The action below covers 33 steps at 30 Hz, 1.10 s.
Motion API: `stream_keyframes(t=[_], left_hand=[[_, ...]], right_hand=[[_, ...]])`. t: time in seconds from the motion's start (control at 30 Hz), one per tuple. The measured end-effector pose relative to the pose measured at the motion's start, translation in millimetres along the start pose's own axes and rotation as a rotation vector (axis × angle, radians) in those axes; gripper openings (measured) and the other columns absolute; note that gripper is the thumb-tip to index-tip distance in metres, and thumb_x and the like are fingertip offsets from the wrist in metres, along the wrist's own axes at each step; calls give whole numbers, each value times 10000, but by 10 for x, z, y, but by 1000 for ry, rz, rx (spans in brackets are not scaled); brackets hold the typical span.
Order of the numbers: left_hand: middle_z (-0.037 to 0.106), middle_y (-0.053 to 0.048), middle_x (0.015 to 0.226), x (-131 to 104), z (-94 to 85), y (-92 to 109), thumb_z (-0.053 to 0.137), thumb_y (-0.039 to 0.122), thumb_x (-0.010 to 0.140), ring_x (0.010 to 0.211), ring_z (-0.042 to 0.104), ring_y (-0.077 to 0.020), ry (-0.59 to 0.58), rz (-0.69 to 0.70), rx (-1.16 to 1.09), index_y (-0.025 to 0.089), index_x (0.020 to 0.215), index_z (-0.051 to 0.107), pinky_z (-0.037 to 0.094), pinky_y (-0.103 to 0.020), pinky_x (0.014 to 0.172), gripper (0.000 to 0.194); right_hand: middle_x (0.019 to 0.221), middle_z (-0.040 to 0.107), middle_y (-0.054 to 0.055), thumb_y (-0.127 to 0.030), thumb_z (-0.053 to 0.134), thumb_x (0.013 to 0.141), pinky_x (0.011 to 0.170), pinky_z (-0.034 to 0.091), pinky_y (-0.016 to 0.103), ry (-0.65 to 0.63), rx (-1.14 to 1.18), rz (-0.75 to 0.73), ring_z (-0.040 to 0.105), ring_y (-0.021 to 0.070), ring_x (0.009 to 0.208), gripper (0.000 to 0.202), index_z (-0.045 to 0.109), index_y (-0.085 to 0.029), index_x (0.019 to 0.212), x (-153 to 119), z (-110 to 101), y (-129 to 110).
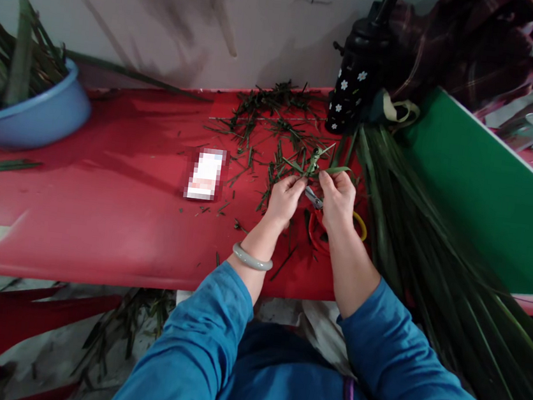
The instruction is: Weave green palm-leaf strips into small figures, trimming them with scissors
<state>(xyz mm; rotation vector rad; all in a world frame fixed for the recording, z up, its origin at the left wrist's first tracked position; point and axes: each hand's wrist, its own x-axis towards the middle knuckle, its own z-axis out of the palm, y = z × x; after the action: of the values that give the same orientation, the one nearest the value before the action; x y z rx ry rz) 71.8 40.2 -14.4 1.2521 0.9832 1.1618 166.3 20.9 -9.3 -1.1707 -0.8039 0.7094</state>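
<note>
A small figure of folded green leaf strips (314,162) is held up between my two hands, with thin ends sticking out at the top. My left hand (286,199) pinches its lower left side, thumb against fingers. My right hand (338,198) is closed on a leaf strip (340,170) at the figure's right side. Below the hands, scissors lie on the red table, with metal blades (313,197) showing between them. Their red handle (313,231) is partly covered by my right hand and wrist. A yellow loop (361,225) shows beside that wrist.
Leaf scraps (277,105) litter the red table (115,215). A black flowered bottle (357,75) stands at the back. Long leaves (413,262) lie on the right beside a green board (482,205). A blue basin (65,106) with leaves sits left. A blurred white rectangle (206,174) lies mid-table.
</note>
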Motion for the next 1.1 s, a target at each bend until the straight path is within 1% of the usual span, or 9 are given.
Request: stream_keyframes(t=[0.13, 0.23, 0.37, 0.57, 0.7, 0.8, 0.9, 1.0, 1.1], left_hand=[[371, 37, 502, -9, 0, 40, 553, 282, 719, 525, 331, -76, 45, 37, 8, 161, 507, 466, 267, -212, 530, 259], [356, 43, 493, -15, 2, 50, 560, 299, 719, 511, 314, -71, 67, 42, 15, 161, 509, 459, 257, -213, 520, 271], [319, 53, 484, -28, 15, 55, 560, 330, 722, 486, 273, -61, 73, 28, -12, 162, 526, 453, 231, -213, 490, 279], [287, 62, 486, -56, 61, 95, 567, 327, 716, 466, 259, -48, 64, -41, -167, 162, 533, 430, 225, -205, 477, 283], [316, 59, 481, -51, 60, 88, 562, 369, 721, 474, 298, -53, 14, -127, -175, 164, 554, 466, 259, -202, 498, 282], [371, 45, 511, -28, 31, 54, 540, 414, 731, 521, 350, -65, 52, -77, -96, 159, 567, 494, 289, -204, 534, 306], [434, 33, 578, 4, -6, 25, 539, 393, 735, 586, 391, -72, 106, -18, -75, 155, 618, 528, 312, -198, 578, 265], [415, 38, 577, 26, -26, 20, 549, 325, 727, 567, 367, -66, 108, 0, -117, 155, 608, 504, 297, -197, 556, 213], [364, 45, 543, 30, -24, 33, 545, 288, 719, 528, 325, -60, 107, -10, -156, 157, 562, 452, 260, -203, 516, 225]], right_hand=[[594, 494, -53, -344, 597, 672, 510, 358, 198, -78, 6, 1, 416, 59, 528, 177, 518, -186, 690, -5, 5, 35], [602, 510, -50, -332, 601, 671, 533, 372, 209, -84, -40, -16, 431, 66, 545, 169, 541, -177, 701, 1, -3, 76], [667, 565, -35, -295, 591, 666, 595, 415, 226, -90, -20, -36, 495, 81, 609, 130, 561, -186, 731, 8, 9, 79], [617, 530, -62, -254, 618, 599, 556, 408, 203, -67, 76, 73, 473, 56, 547, 130, 519, -199, 663, 11, 50, 25], [617, 521, -55, -244, 600, 600, 566, 406, 213, -36, 64, 76, 475, 63, 560, 113, 521, -191, 662, 0, 57, -19], [608, 524, -49, -235, 605, 584, 551, 396, 216, 1, 61, 92, 471, 68, 556, 114, 527, -185, 651, -11, 59, -47], [579, 511, -55, -227, 606, 577, 530, 377, 218, -36, 32, 97, 452, 68, 531, 109, 523, -186, 636, -27, 57, -57], [582, 511, -56, -239, 601, 587, 528, 363, 223, -100, 10, 82, 440, 65, 527, 107, 523, -187, 638, -47, 51, -63], [576, 506, -53, -261, 588, 606, 525, 354, 230, -125, 2, 91, 434, 69, 526, 102, 531, -187, 646, -58, 51, -69]])
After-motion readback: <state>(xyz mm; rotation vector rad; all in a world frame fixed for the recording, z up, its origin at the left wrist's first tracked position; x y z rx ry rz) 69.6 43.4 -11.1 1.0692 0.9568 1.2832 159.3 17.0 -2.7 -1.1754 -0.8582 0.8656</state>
